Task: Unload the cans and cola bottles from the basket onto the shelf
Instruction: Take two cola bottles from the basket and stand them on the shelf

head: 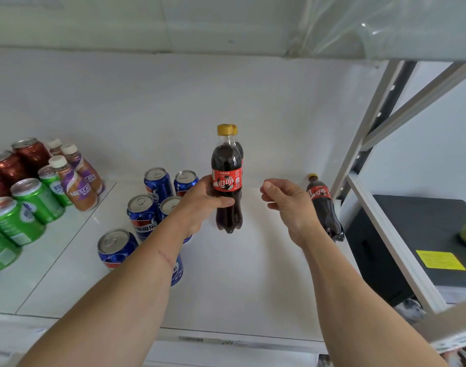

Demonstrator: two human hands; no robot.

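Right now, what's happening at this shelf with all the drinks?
A person is stocking the white shelf. Their left hand grips a cola bottle upright, with a second bottle right behind it. The right hand hangs loosely curled, holding nothing. Another cola bottle stands to the right; blue cans stand to the left.

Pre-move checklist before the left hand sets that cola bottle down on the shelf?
1. Grip: left hand wraps the held cola bottle at the label, upright. Ok.
2. Cap: yellow, seated. Ok.
3. Landing spot: bare white shelf right of the blue cans. Ok.
4. Second cola bottle right behind the held one; whether they touch: cannot tell.
5. Right hand holds nothing, fingers loosely curled, clear of the right-hand cola bottle. Ok.
6. Basket: out of view. Cannot tell what remains.
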